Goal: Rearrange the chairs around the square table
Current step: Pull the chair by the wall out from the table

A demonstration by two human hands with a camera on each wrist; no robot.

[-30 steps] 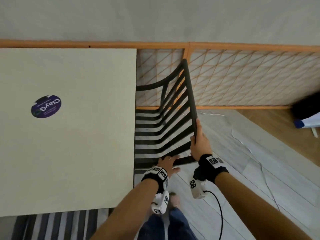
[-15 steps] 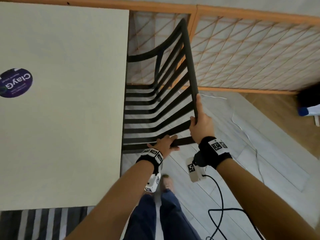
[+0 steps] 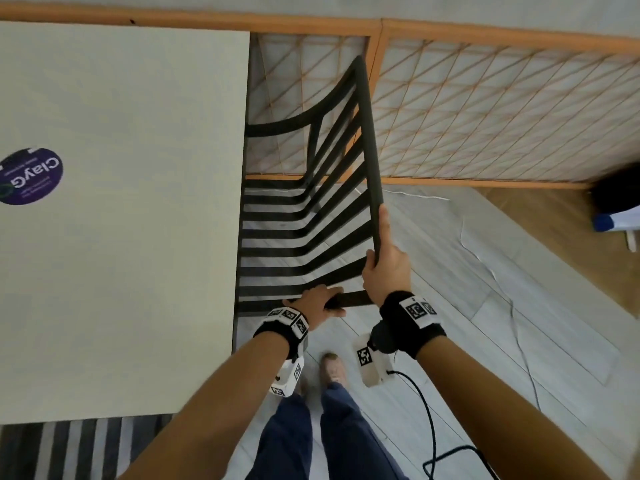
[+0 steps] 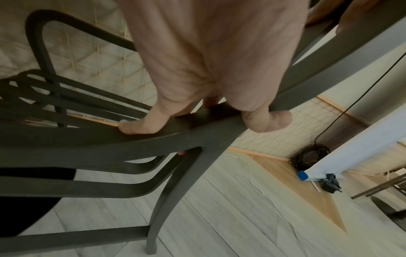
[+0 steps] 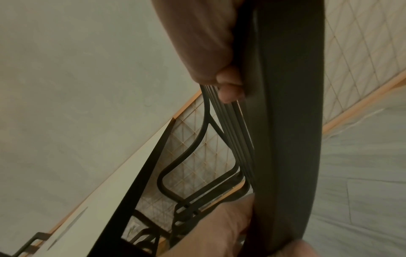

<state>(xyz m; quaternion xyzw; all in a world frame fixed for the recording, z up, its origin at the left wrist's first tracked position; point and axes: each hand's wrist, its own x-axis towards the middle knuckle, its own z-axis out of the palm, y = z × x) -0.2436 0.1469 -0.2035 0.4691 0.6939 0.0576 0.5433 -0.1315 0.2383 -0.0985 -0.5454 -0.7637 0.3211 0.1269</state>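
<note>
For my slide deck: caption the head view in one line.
Both hands grip a black slatted chair beside the square table: left hand on the armrest, right hand on the top rail.

Chair [image 3: 308,233]: matt black slats, smooth. Table top [image 3: 138,202]: matt cream. Floor [image 3: 485,306]: pale wood-look planks. Screen frame [image 3: 485,36]: orange wood.

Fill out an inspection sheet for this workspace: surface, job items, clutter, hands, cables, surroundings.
Surface: pale square table bearing a purple sticker.
Job's things: black slatted chair at the table's right edge.
Clutter: nothing seen on the table.
Grippers: left hand grips the chair's armrest; right hand grips its top rail.
Cables: black cable and thin white cord on the floor.
Surroundings: wooden lattice screen, striped rug.
</note>
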